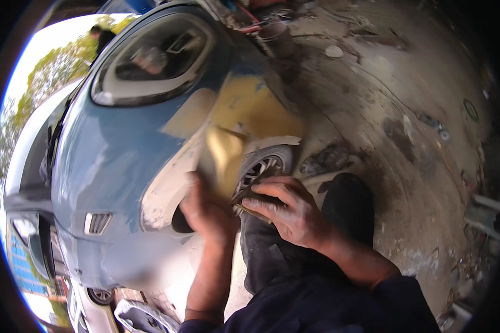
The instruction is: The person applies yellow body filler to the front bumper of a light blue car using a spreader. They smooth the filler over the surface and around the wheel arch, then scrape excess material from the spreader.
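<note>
My left hand (208, 213) is closed on a bent yellow sheet (226, 152) that looks like sandpaper; motion smears both. The sheet stands up in front of the car's wheel arch. Close beside it, my right hand (294, 213) pinches a thin, dark, flat piece (250, 202) between thumb and fingers; its kind is unclear. Pale dust coats those fingers. Beyond both hands is a blue car (116, 150), its fender (172, 180) patched in cream and its bumper corner (255, 111) in yellow filler. The wheel (261, 166) shows partly behind my right hand.
My dark-trousered knee (347, 202) is bent beside the wheel. A dark bucket (278, 40) stands by the car's front. On the dusty concrete floor (416, 166) lie a cable and a small tool (434, 126). Another person (101, 38) is beyond the car.
</note>
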A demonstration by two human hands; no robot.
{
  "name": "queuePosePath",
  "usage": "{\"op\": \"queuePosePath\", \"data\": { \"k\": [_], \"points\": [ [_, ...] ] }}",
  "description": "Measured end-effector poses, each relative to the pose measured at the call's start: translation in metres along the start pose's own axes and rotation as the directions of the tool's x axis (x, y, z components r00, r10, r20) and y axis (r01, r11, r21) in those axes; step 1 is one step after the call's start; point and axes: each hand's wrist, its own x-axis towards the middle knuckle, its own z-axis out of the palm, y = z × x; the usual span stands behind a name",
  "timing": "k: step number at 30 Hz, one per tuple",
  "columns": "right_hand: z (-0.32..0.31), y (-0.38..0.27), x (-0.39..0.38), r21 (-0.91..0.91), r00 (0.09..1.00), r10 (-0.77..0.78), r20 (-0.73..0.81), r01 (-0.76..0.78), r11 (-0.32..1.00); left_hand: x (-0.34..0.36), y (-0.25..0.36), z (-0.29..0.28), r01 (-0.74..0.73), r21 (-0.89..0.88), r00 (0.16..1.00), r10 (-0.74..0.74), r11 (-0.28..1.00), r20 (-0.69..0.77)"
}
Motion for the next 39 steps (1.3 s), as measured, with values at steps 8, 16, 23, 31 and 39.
{"op": "queuePosePath", "data": {
  "k": [8,16,23,31,39],
  "points": [
    [-0.01,0.208,-0.054,0.447,0.498,0.855,-0.142,-0.739,0.505,0.17,0.158,-0.093,-0.643,0.763,0.41,0.812,-0.066,0.416],
    [0.026,0.341,-0.03,0.293,0.52,0.845,-0.123,-0.795,0.532,0.275,0.27,-0.118,-0.678,0.536,0.687,0.693,0.503,0.219],
    [0.054,0.38,-0.028,0.189,0.599,0.789,-0.133,-0.766,0.614,0.282,0.275,-0.143,-0.753,0.653,0.489,0.736,0.085,0.468],
    [0.094,0.376,-0.046,0.231,0.694,0.648,-0.314,-0.606,0.761,0.275,0.275,-0.134,-0.808,0.443,0.549,0.771,0.389,0.323],
    [0.098,0.311,-0.039,0.15,0.672,0.595,-0.441,-0.598,0.787,0.275,0.282,-0.152,-0.473,0.619,0.178,0.62,-0.627,0.764]
  ]
}}
